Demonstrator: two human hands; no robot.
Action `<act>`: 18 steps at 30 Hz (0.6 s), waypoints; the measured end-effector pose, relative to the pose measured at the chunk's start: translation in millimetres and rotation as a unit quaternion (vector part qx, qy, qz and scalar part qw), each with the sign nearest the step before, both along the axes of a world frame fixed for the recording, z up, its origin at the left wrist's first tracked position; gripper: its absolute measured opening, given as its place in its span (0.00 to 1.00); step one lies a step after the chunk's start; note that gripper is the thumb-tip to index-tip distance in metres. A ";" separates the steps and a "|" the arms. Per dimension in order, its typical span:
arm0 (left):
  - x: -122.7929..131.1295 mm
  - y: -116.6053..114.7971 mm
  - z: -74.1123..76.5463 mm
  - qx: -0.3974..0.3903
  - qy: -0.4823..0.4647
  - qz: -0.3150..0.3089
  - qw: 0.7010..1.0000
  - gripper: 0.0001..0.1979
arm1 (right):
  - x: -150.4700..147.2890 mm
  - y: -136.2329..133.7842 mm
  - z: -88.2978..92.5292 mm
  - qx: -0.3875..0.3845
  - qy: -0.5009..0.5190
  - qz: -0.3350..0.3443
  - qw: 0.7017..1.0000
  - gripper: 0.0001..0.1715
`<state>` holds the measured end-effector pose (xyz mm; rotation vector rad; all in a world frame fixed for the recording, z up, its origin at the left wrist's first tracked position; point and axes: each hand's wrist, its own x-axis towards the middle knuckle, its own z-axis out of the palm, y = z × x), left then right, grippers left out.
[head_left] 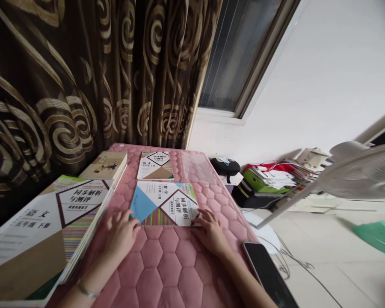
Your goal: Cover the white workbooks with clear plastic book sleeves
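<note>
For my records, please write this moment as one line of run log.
left hand touching math workbook | right hand on its corner | under: pink quilted mat

The pink quilted mat (170, 278) in front of me had puffy six-sided bumps all over it, and lots of books lay on it. On the left sat a big stack of books (41, 231) with white, brown and striped covers, and past it was a smaller stack (104, 166) with a tan cover. In the middle lay a math book (164, 204) with a blue corner, farther up were a thin Chinese book (155, 165) and a clear plastic sleeve (197, 167), and a black phone (266, 273) sat at the mat's right edge.
</note>
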<state>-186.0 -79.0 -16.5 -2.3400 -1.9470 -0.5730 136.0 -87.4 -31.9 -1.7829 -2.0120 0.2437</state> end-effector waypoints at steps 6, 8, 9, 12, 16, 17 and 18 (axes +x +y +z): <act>65.6 7.0 -3.9 -0.029 -0.047 -0.105 0.993 0.07 | -74.7 9.7 1.0 0.026 0.019 0.058 0.998 0.14; 72.2 8.8 -8.3 -0.026 -0.048 -0.102 0.993 0.07 | -87.0 13.0 -2.9 0.030 0.029 0.061 0.997 0.12; 72.8 9.1 -9.8 -0.023 -0.049 -0.099 0.994 0.08 | -90.0 14.2 -4.6 0.030 0.032 0.060 0.997 0.10; 67.2 8.5 -9.4 -0.019 -0.055 -0.090 0.994 0.08 | -87.4 15.9 -7.8 0.026 0.039 0.050 0.998 0.07; 39.8 7.5 -3.2 -0.023 -0.040 -0.051 0.998 0.08 | -55.9 13.8 -7.4 0.015 0.039 0.014 0.999 0.07; 28.9 7.4 -2.4 -0.024 -0.033 -0.035 0.999 0.08 | -43.5 12.4 -7.0 0.007 0.037 0.000 0.999 0.07; 16.9 7.3 -2.3 -0.023 -0.026 -0.018 0.999 0.08 | -30.2 10.6 -6.6 0.000 0.037 -0.012 0.999 0.08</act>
